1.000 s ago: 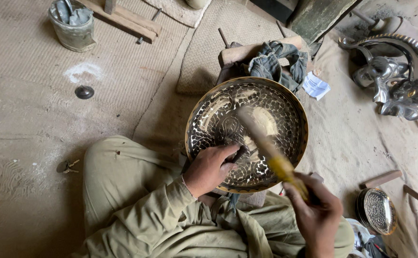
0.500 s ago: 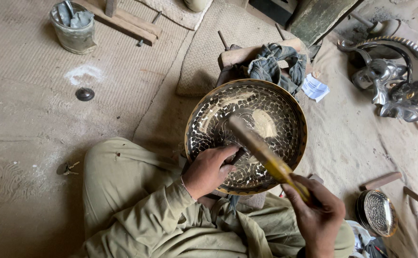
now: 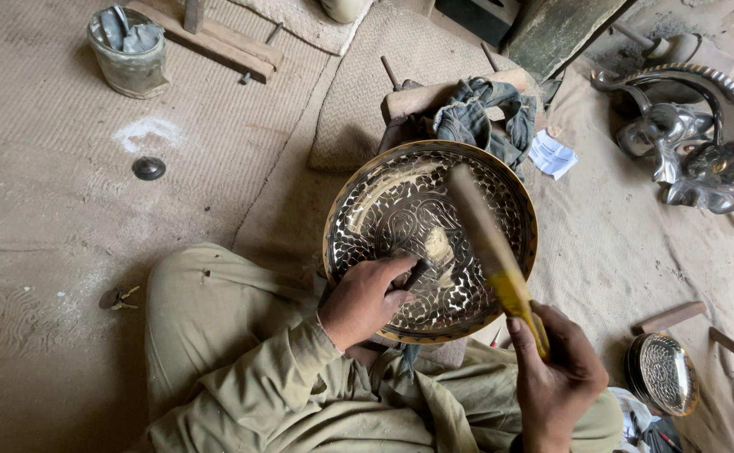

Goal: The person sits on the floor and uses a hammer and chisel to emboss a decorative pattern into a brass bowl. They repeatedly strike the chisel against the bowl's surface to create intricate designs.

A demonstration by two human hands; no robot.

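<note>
A round engraved brass plate [image 3: 400, 210] with a gold rim rests in front of my knees, tilted toward me. My left hand [image 3: 365, 298] rests on its lower part, pinching a small dark chisel [image 3: 417, 273] against the metal. My right hand [image 3: 556, 382] grips the yellow-wrapped handle of a wooden mallet [image 3: 486, 239], whose blurred shaft reaches up over the plate's centre. I sit cross-legged in olive-green clothes.
A metal can [image 3: 128, 52] holding tools stands at far left by wooden strips [image 3: 208, 38]. A dark cloth [image 3: 480, 113] lies behind the plate. Silver ornamental pieces [image 3: 694, 138] lie at right. A smaller engraved plate [image 3: 665, 373] lies by my right knee.
The mallet has swung, its head shifting over the plate's centre between frames. My left hand stays on the plate with the chisel.
</note>
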